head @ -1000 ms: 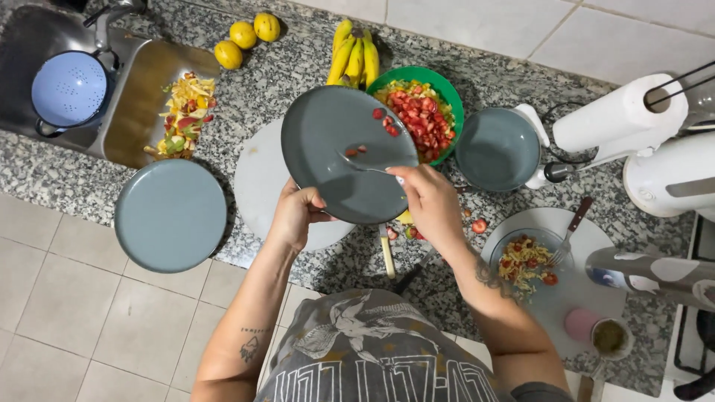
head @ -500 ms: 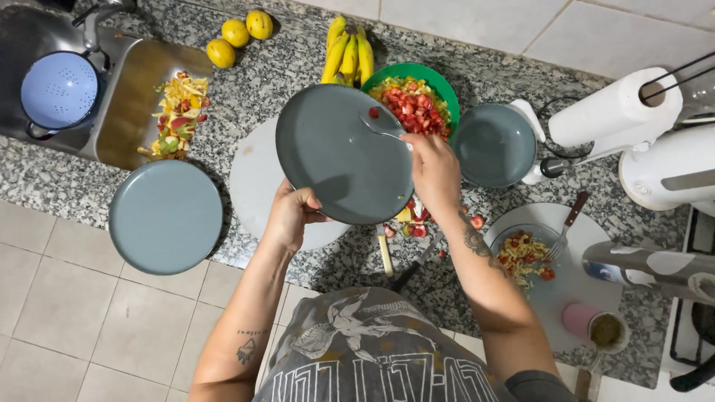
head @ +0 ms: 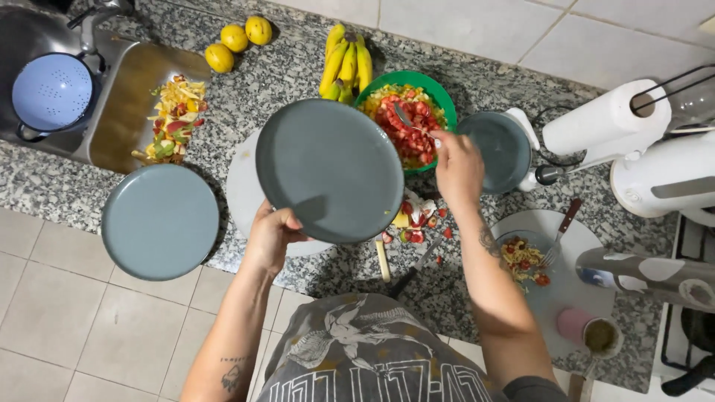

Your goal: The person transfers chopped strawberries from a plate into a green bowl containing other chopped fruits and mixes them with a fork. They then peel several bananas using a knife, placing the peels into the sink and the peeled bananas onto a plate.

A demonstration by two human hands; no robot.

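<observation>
- Holding a grey plate tilted above the desk; left hand pinches its lower rim, thumb on the near face, fingers hidden behind it
- Right hand curled round the handle of a spoon; bowl of the spoon sits in the chopped red-and-yellow salad inside the green bowl, just beyond the plate's far edge
- Plate face looks bare, no food on it that can be made out; step in hand reads as scooping salad for serving onto this plate
- Next move, as a judgement: a loaded spoon lifted clear of the bowl rim and carried the short way over the plate; plate wants levelling first, or the pieces may slide off its low edge
- Around: white cutting board partly under the plate, loose cut bits and a knife on the desk near the body; second grey plate at the desk's left edge; third grey plate right of the bowl; bananas behind; peelings by the sink; served plate with fork to the right
</observation>
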